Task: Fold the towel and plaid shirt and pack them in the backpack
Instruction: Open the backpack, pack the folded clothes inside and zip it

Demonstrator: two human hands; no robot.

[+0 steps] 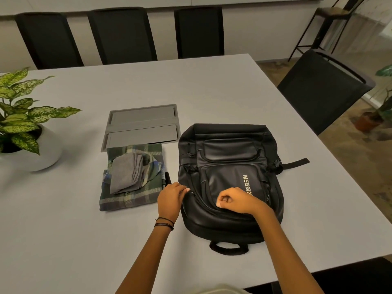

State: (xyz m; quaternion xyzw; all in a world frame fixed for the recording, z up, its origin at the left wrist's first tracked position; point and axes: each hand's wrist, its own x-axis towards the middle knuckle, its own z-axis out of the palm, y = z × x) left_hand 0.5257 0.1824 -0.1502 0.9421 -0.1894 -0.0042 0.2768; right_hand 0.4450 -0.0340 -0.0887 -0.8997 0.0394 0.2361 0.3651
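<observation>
Left hand (169,198) and right hand (233,200) pinch the backpack (229,153); towel (125,175) lies just left.

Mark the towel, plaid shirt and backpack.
towel (125,177), head view, middle of the folded cloth.
plaid shirt (127,201), head view, near edge below the towel.
backpack (229,149), head view, upper front pocket.

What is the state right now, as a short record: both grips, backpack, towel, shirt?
left grip: holds the backpack at its side edge
right grip: pinches at the zipper on the backpack's front
backpack: flat on the grey table, clothes not yet inside
grey towel: folded, on top of the plaid shirt
plaid shirt: folded, on the table beside the backpack
</observation>
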